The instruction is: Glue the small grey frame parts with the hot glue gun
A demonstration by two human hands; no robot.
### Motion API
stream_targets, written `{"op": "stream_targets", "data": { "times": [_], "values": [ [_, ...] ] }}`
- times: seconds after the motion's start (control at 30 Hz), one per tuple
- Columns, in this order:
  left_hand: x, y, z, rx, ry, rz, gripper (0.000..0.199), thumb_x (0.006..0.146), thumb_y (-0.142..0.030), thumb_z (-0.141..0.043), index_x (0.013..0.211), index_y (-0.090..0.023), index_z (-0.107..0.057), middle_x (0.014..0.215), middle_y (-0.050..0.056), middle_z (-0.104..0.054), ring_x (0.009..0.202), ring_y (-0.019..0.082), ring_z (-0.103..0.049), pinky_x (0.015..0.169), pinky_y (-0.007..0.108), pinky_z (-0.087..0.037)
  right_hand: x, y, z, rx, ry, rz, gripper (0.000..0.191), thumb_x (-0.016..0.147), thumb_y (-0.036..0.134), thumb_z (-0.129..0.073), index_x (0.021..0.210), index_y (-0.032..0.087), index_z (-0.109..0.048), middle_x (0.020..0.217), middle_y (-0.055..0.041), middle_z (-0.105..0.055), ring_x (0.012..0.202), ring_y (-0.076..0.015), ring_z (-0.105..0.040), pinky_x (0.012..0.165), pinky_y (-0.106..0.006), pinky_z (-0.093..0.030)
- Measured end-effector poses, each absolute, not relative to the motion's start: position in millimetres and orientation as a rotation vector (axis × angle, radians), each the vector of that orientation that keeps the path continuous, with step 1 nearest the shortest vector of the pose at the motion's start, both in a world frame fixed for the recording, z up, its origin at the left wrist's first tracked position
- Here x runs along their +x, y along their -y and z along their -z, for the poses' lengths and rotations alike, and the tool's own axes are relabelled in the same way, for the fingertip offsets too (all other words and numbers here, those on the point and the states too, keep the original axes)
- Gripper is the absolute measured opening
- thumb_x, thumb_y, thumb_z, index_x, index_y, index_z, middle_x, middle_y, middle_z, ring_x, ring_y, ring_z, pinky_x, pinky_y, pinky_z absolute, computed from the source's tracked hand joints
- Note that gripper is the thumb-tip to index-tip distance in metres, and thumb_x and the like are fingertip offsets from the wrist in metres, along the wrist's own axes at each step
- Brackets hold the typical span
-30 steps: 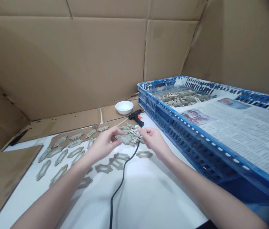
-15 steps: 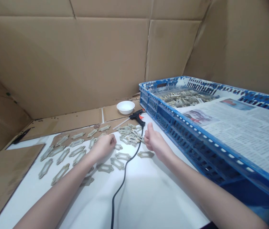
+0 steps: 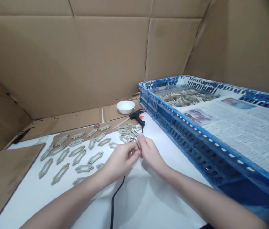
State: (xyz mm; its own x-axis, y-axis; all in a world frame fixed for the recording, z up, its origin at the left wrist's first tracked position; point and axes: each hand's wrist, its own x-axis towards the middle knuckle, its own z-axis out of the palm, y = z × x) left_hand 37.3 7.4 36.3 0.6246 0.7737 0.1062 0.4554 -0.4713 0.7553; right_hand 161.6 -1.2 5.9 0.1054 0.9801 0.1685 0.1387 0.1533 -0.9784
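Pale metal plates (image 3: 95,157) lie in rows on the white surface (image 3: 148,203), with a small pile (image 3: 127,135) just beyond the left hand (image 3: 121,160) and right hand (image 3: 150,154). Both hands are curled together, fingertips touching; I cannot tell whether they hold anything. Nearby sit a black glue gun (image 3: 138,116) and blue crate (image 3: 172,130).

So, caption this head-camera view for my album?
Left hand and right hand meet by shaped plates near a glue gun.
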Motion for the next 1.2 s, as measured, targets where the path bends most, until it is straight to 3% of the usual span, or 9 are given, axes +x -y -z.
{"op": "stream_targets", "data": {
  "times": [0.33,0.53,0.63,0.83,1.0,1.2],
  "values": [
    [22.8,-36.5,-27.6,2.153,-1.160,-0.704,0.022,0.082,-0.031,-0.037,0.068,-0.018,-0.047,0.060,-0.003,-0.048,0.056,0.011,-0.042,0.052,0.022,-0.030,168.4,-4.2,-7.7,-1.279,1.294,-1.203,0.014,0.074,0.032,-0.048,0.079,0.019,-0.044,0.045,0.0108,-0.031,0.039,-0.0052,-0.024,0.038,-0.017,-0.017],
    [19.6,-47.5,-19.3,2.217,-1.128,-0.699,0.027,0.085,-0.033,-0.034,0.071,-0.017,-0.049,0.063,-0.002,-0.051,0.058,0.011,-0.045,0.053,0.022,-0.033,173.4,-11.1,-5.5,-1.392,1.212,-1.304,0.022,0.069,0.038,-0.053,0.071,0.017,-0.043,0.040,0.0113,-0.032,0.033,-0.0039,-0.024,0.035,-0.017,-0.015],
    [16.4,-56.9,-12.6,2.424,-1.182,-0.726,0.030,0.087,-0.030,-0.029,0.077,-0.017,-0.054,0.072,0.002,-0.055,0.070,0.015,-0.048,0.064,0.026,-0.037,173.7,-11.4,-6.2,-1.393,1.198,-1.247,0.023,0.071,0.039,-0.051,0.070,0.017,-0.043,0.042,0.0098,-0.036,0.035,-0.0041,-0.028,0.035,-0.017,-0.018],
    [14.6,-65.2,8.6,2.716,-1.324,-0.540,0.025,0.081,-0.024,-0.042,0.099,-0.019,-0.059,0.092,0.009,-0.055,0.089,0.024,-0.045,0.079,0.037,-0.037,172.8,-11.2,-8.6,-1.330,1.164,-1.205,0.029,0.070,0.045,-0.051,0.071,0.017,-0.045,0.043,0.0100,-0.035,0.036,-0.0041,-0.027,0.036,-0.018,-0.017],
    [13.9,-63.8,13.8,2.655,-1.336,-0.517,0.024,0.076,-0.021,-0.049,0.098,-0.017,-0.058,0.091,0.009,-0.053,0.090,0.024,-0.045,0.081,0.037,-0.039,175.2,-16.9,-0.6,-1.339,1.189,-1.135,0.030,0.070,0.046,-0.050,0.071,0.017,-0.044,0.042,0.0102,-0.034,0.036,-0.0042,-0.026,0.036,-0.018,-0.015],
    [9.7,-63.5,0.8,2.630,-1.271,-0.484,0.014,0.074,-0.024,-0.053,0.083,-0.015,-0.060,0.088,0.010,-0.057,0.088,0.023,-0.051,0.078,0.033,-0.040,178.9,-25.7,-4.3,-1.319,1.306,-1.089,0.029,0.069,0.046,-0.051,0.069,0.018,-0.043,0.041,0.0108,-0.032,0.036,-0.0044,-0.023,0.037,-0.018,-0.015]
  ]
}}
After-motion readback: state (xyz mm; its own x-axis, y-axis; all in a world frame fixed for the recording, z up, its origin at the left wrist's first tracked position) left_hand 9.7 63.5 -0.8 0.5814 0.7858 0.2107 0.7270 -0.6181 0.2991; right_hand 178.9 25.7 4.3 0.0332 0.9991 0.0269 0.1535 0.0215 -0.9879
